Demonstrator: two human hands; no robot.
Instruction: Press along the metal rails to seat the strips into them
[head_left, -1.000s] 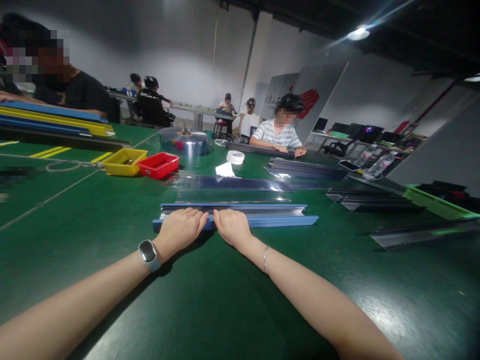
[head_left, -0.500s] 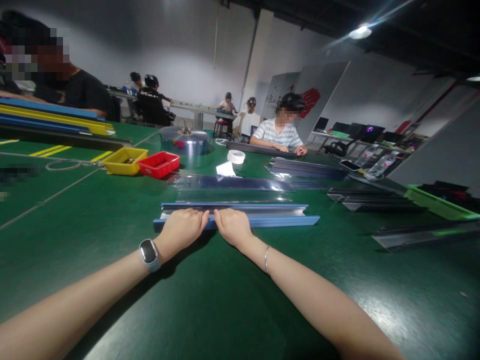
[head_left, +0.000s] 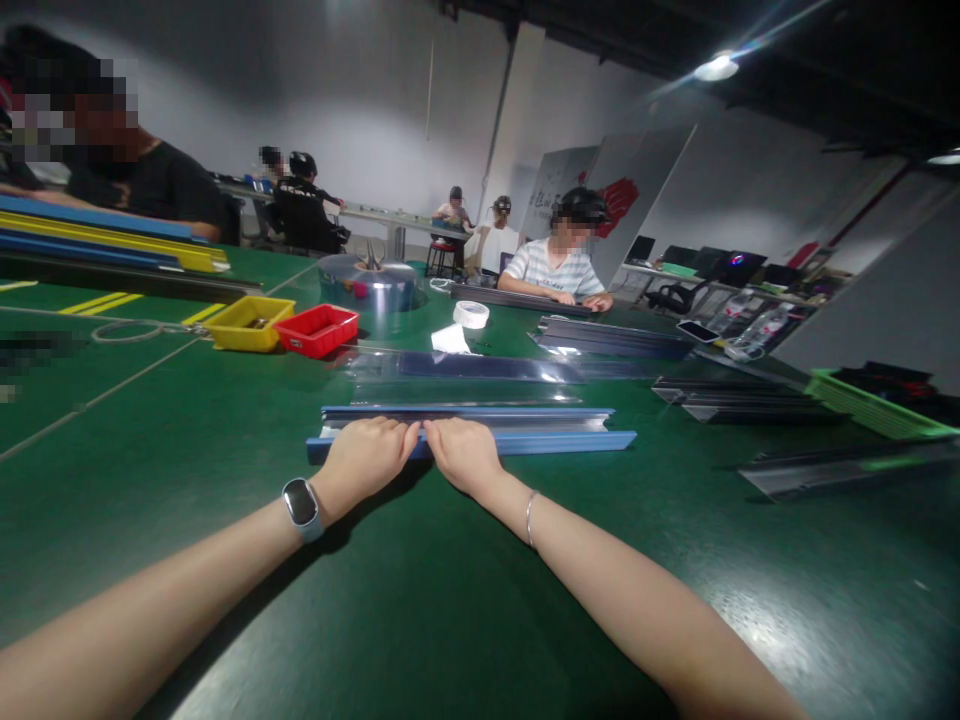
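Note:
A blue channel-shaped profile (head_left: 555, 441) lies crosswise on the green table, its hollow side up with a pale inner surface. My left hand (head_left: 367, 455) is closed over its left half, fingers curled into the channel. Close beside it, my right hand (head_left: 463, 452) grips the middle of the same profile, the two thumbs nearly touching. What the fingertips press on inside the channel is hidden. Just beyond the profile lie clear plastic strips (head_left: 480, 368).
Behind the strips are a yellow bin (head_left: 250, 322), a red bin (head_left: 318, 330), a large film roll (head_left: 367, 283) and a tape roll (head_left: 471, 315). Dark profiles (head_left: 750, 400) and a green basket (head_left: 862, 405) are at the right. A person in stripes (head_left: 555, 262) sits across the table.
My right hand has shifted very slightly left, closer to my left hand. Both hands still hold the blue profile.

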